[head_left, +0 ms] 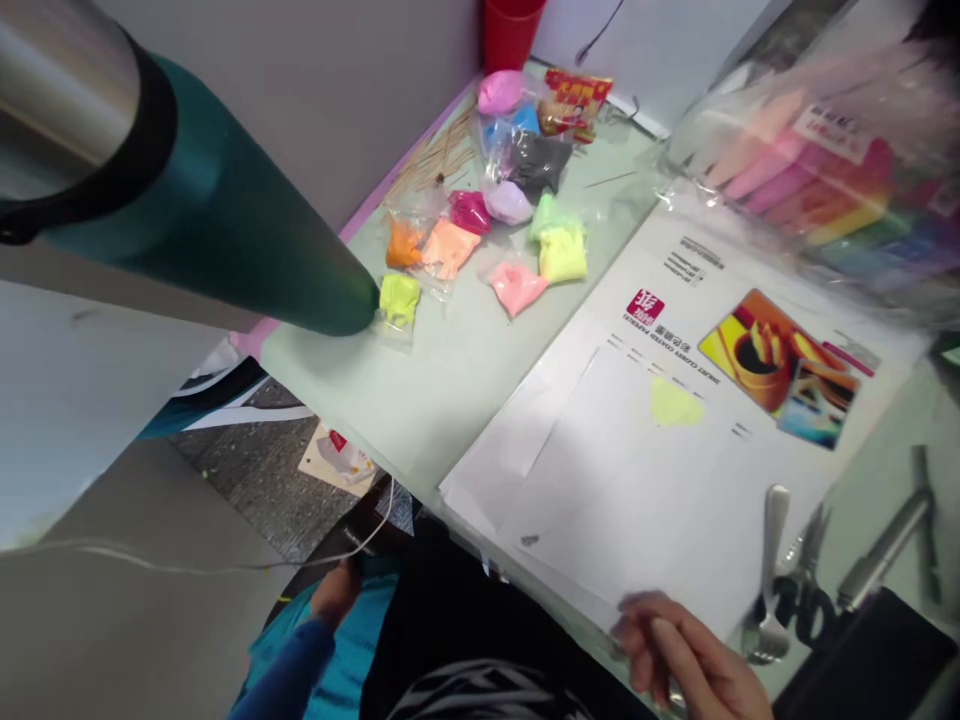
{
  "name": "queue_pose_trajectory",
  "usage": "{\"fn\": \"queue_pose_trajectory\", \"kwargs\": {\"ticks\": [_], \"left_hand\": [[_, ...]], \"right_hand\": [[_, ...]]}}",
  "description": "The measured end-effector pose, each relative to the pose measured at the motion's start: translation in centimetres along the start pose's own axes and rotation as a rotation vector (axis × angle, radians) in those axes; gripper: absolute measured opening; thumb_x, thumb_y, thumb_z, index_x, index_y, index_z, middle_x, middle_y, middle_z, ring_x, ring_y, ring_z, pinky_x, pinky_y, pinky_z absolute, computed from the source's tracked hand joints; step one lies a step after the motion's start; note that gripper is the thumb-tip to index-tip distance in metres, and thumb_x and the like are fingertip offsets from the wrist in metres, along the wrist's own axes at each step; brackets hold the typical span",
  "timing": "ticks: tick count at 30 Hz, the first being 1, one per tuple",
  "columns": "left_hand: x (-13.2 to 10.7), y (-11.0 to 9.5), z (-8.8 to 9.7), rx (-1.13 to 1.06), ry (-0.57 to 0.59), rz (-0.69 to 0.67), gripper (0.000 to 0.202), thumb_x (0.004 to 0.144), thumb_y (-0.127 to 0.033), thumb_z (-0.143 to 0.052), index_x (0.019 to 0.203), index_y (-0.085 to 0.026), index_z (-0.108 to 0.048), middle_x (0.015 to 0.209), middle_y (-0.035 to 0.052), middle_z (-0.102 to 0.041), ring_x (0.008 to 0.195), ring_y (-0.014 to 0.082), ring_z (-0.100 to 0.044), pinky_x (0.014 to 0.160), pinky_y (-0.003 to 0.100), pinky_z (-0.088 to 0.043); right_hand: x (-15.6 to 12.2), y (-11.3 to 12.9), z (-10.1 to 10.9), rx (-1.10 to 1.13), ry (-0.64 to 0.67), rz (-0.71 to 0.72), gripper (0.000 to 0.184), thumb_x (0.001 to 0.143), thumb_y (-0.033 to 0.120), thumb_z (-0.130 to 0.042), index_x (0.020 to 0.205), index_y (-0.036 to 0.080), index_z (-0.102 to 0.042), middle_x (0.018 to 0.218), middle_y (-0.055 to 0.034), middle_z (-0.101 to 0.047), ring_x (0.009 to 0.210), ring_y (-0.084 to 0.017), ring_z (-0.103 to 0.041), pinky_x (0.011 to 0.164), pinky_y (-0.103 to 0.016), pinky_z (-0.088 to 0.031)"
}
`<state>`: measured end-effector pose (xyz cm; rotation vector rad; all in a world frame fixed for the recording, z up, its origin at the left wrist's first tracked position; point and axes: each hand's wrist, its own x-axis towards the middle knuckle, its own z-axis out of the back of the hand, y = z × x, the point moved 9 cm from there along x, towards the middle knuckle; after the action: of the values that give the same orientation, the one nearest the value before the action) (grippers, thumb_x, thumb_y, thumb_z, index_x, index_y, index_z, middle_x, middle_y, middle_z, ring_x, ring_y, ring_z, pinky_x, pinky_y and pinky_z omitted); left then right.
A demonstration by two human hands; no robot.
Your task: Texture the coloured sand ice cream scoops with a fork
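White paper (622,480) edge at right grip (679,655)

Right hand (679,655) at paper sheet (637,480) edge, fork (769,580) beside, clay packets (480,240) beyond

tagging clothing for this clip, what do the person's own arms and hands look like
The left hand comes out of a long blue sleeve that reaches the wrist. The right hand is bare, with no sleeve or glove in view. The picture is too blurred to show rings or a watch.
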<state>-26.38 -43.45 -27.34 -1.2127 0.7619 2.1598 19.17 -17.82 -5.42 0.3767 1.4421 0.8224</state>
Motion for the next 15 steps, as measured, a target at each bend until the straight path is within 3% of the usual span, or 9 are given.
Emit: {"fn": "queue_pose_trajectory", "kwargs": {"ticks": [2,5,7,11,13,15], "left_hand": [[-0.6,0.0,0.7,-0.030,-0.038,0.010,0.022,0.088,-0.023,-0.048,0.104,-0.017,-0.061,0.088,0.0112,-0.073,0.090,0.0284,-0.070,0.073,0.031,-0.048],[-0.2,0.1,3.8,-0.059,-0.161,0.057,0.037,0.098,-0.034,-0.028,0.114,-0.016,-0.056,0.099,0.0158,-0.071,0.092,0.0284,-0.069,0.070,0.033,-0.047],[1.1,-0.6,6.3,-0.065,-0.232,0.072,0.043,0.099,-0.037,-0.021,0.118,-0.015,-0.053,0.101,0.0172,-0.070,0.095,0.0289,-0.067,0.072,0.034,-0.047],[5.4,-3.4,10.3,-0.056,-0.270,0.036,0.039,0.097,-0.033,-0.025,0.120,-0.016,-0.052,0.104,0.0184,-0.069,0.098,0.0299,-0.067,0.074,0.034,-0.047],[7.2,-4.5,11.0,-0.044,-0.263,-0.001,0.038,0.096,-0.031,-0.029,0.119,-0.014,-0.053,0.111,0.0202,-0.067,0.104,0.0312,-0.064,0.077,0.036,-0.047],[8.1,-4.8,10.6,-0.035,-0.206,-0.046,0.033,0.093,-0.030,-0.037,0.115,-0.014,-0.056,0.114,0.0192,-0.066,0.108,0.0311,-0.063,0.081,0.036,-0.047]], "right_hand": [[0.1,0.0,-0.2,-0.028,0.036,0.011,0.034,0.084,0.051,-0.060,0.090,0.020,-0.071,0.071,-0.0061,-0.068,0.050,-0.016,-0.060,0.042,-0.024,-0.049],[0.3,-0.3,-0.3,-0.073,0.079,0.015,0.035,0.085,0.052,-0.059,0.089,0.019,-0.071,0.070,-0.0065,-0.069,0.050,-0.016,-0.060,0.044,-0.024,-0.049],[0.3,-0.3,-0.3,-0.090,0.079,0.006,0.036,0.085,0.052,-0.059,0.087,0.019,-0.071,0.068,-0.0063,-0.068,0.049,-0.015,-0.060,0.044,-0.024,-0.048],[0.0,0.1,-0.6,-0.084,0.034,-0.030,0.038,0.083,0.055,-0.061,0.081,0.018,-0.070,0.066,-0.0056,-0.067,0.048,-0.014,-0.058,0.043,-0.023,-0.046],[-0.2,0.7,-0.8,-0.062,-0.005,-0.037,0.038,0.082,0.055,-0.061,0.078,0.018,-0.069,0.062,-0.0041,-0.065,0.047,-0.013,-0.056,0.043,-0.022,-0.044],[-0.3,1.3,-0.9,-0.053,-0.041,-0.043,0.039,0.082,0.056,-0.061,0.075,0.018,-0.068,0.055,-0.0024,-0.062,0.046,-0.013,-0.054,0.043,-0.022,-0.043]]}}
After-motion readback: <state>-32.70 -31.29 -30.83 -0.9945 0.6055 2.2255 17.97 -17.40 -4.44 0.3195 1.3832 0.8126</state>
